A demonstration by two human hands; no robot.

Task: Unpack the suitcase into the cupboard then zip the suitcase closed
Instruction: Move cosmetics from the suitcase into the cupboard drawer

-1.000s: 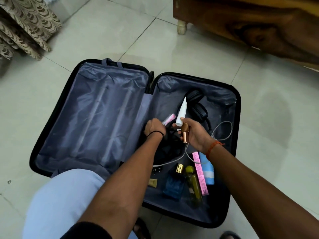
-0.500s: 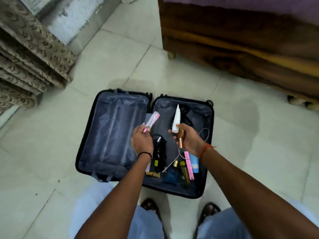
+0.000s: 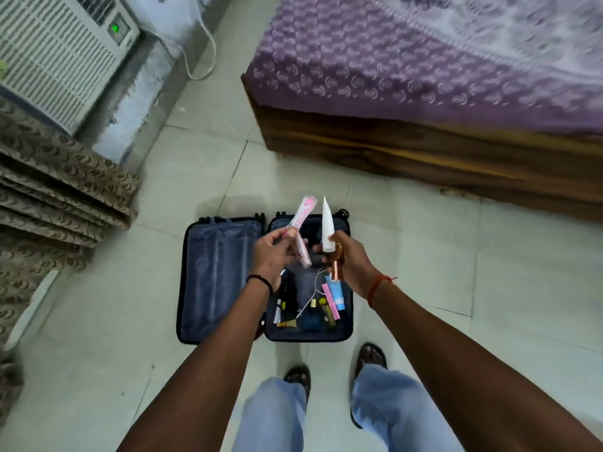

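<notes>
Bed: a wooden bed (image 3: 424, 158) with a purple patterned cover stands beyond the right hand, well apart from it.
Cooler: a white louvred unit (image 3: 58, 57) with a green light sits far beyond the left hand, a white cord (image 3: 202, 44) looping down next to it.
Curtain: brown patterned folds (image 3: 55, 197) hang out past the left hand.
Floor: pale tiles (image 3: 456, 288) all round; two sandalled feet below the forearms.
Suitcase: the dark suitcase (image 3: 215, 278) lies open flat on the tiles directly beneath both hands; the half under the left hand shows bare blue-grey lining, the half under the right hand holds small bottles, tubes and a white cable (image 3: 308, 300).
Left hand (image 3: 272, 256): curled round a pink tube (image 3: 301, 231), tilted upward.
Right hand (image 3: 350, 259): grips a white tube (image 3: 327, 228), tip up, together with a copper-coloured bottle (image 3: 336, 267).
</notes>
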